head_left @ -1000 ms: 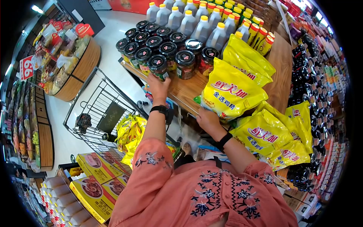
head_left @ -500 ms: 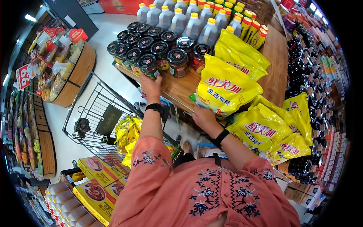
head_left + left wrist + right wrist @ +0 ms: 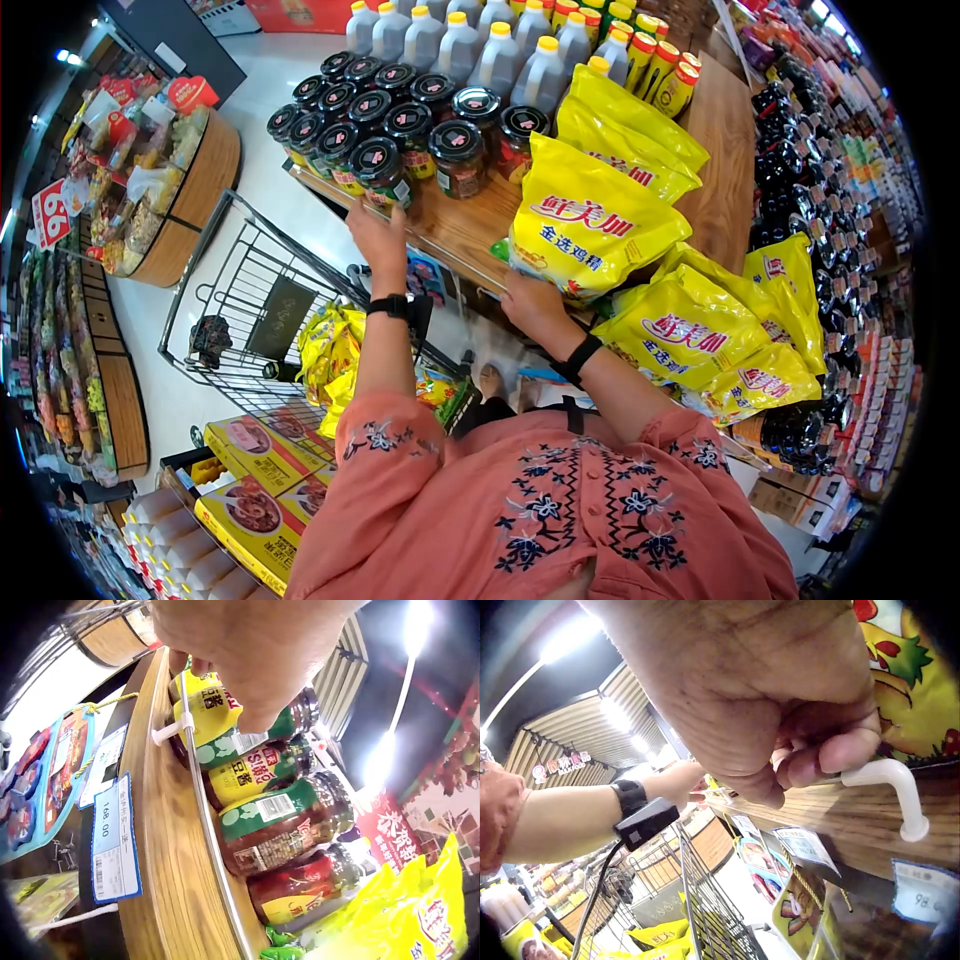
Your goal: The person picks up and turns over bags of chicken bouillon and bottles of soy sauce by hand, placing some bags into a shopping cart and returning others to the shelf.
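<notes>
In the head view, my left hand (image 3: 378, 243) is at the front corner jar of sauce (image 3: 381, 170), thumb on one side and fingers on the other. The left wrist view shows its thumb against the jar's yellow-and-green label (image 3: 214, 712); most of the fingers are hidden. My right hand (image 3: 537, 308) grips the thin metal rail (image 3: 460, 268) along the table's front edge, fingers curled, as the right wrist view shows beside a white rail post (image 3: 900, 791). Just above that hand stands a yellow bag of chicken seasoning (image 3: 600, 225).
More black-lidded jars (image 3: 408, 125) stand in rows behind, then yellow-capped jugs (image 3: 495, 65). Yellow seasoning bags (image 3: 690, 330) are piled at the right. A shopping cart (image 3: 230, 300) holding yellow bags is at the left, near yellow boxes (image 3: 250, 450). Price tags (image 3: 116, 844) hang below the table edge.
The head view has shifted, so the jars and bags appear farther left. My left hand stays at the front corner jar, and my right hand stays at the rail.
</notes>
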{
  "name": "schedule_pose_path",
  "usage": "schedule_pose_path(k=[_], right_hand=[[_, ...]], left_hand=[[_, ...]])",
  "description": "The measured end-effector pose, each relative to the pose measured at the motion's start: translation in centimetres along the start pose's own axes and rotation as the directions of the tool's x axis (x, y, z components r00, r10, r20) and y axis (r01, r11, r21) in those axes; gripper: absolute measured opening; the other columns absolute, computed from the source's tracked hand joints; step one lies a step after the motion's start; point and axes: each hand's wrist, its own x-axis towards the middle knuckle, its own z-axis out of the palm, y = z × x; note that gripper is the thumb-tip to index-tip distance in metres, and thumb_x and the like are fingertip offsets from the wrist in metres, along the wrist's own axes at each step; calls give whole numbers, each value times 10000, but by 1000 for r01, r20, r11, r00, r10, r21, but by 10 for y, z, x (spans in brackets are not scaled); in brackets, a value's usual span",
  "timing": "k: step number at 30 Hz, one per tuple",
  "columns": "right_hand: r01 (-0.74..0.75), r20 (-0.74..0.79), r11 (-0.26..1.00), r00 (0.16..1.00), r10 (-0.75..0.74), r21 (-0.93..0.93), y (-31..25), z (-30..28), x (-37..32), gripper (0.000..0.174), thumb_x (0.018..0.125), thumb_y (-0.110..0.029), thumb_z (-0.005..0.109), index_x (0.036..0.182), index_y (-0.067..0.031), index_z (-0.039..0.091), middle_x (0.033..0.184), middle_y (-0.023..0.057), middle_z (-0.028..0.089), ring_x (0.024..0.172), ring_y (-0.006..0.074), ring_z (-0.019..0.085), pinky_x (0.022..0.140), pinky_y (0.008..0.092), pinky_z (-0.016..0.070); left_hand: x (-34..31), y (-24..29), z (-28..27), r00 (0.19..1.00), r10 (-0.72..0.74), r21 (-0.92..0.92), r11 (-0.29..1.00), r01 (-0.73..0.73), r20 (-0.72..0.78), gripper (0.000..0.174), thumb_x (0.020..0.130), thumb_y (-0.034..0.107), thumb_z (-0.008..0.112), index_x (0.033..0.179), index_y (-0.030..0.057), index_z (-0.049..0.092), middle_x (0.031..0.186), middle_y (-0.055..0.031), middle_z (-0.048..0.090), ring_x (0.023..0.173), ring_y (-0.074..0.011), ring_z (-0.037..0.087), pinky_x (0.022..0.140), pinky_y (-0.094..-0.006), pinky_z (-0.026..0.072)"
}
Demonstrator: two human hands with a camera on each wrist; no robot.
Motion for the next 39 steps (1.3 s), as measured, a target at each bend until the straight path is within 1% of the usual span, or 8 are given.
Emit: schedule_pose_path(k=[5,9,15,20,29,30,37,39], right_hand=[[-20,17,1000,1000,20,-7,3,4,1,172,869,-184,640,921,-34,574,779,218,665,748,433,653,647,539,505],[5,-6,1000,1000,-5,-22,-2,0,1,171,860,-180,654,915,-36,581,770,211,670,736,426,660,641,534,511],[42,-18,998,999,-43,-42,-3,-4,1,188,858,-190,668,928,-37,583,765,200,681,735,410,676,644,525,524],[21,7,998,1000,-20,-54,-4,-4,1,182,867,-193,663,921,-39,582,766,203,681,738,409,676,641,524,525],[-33,38,998,999,35,-51,-8,-8,3,188,868,-210,670,914,-44,592,797,192,689,772,409,679,664,523,531],[-32,33,998,999,33,-49,-8,-8,3,188,866,-208,671,915,-44,594,799,192,689,777,407,680,666,523,531],[-23,-1,998,1000,23,-55,-9,-6,1,183,848,-192,673,916,-40,598,791,193,689,767,401,678,667,522,529],[-10,-11,998,1000,9,-58,-9,-6,2,181,843,-186,672,915,-38,596,784,193,687,757,402,675,661,521,526]], left_hand=[[-7,49,-18,990,54,-125,991,-38,128,660,803,254,811,1309,-52,518,1269,-240,562,1192,-426,524,1031,-486,423],[24,103,0,904,427,-115,899,-423,10,731,779,287,836,1355,-7,497,1335,-225,556,1220,-411,530,1013,-496,441],[52,126,28,886,367,67,914,-401,284,796,724,387,860,1344,27,515,1334,-200,569,1228,-387,543,968,-499,468],[60,126,38,855,430,118,871,-478,292,760,695,480,849,1250,43,567,1207,-159,624,1094,-365,608,868,-488,523],[62,124,37,826,488,95,843,-530,284,585,664,395,850,1051,21,622,1052,-169,614,963,-365,618,811,-457,541],[62,124,33,828,434,90,866,-492,353,653,687,379,819,1170,-13,619,1111,-202,610,998,-407,610,865,-468,532],[58,119,2,808,431,119,850,-512,401,630,688,350,790,1169,-21,622,1083,-206,625,954,-406,629,832,-471,540],[59,111,3,797,503,123,815,-566,334,543,651,348,814,1043,24,625,1021,-163,615,906,-369,633,778,-465,542]])
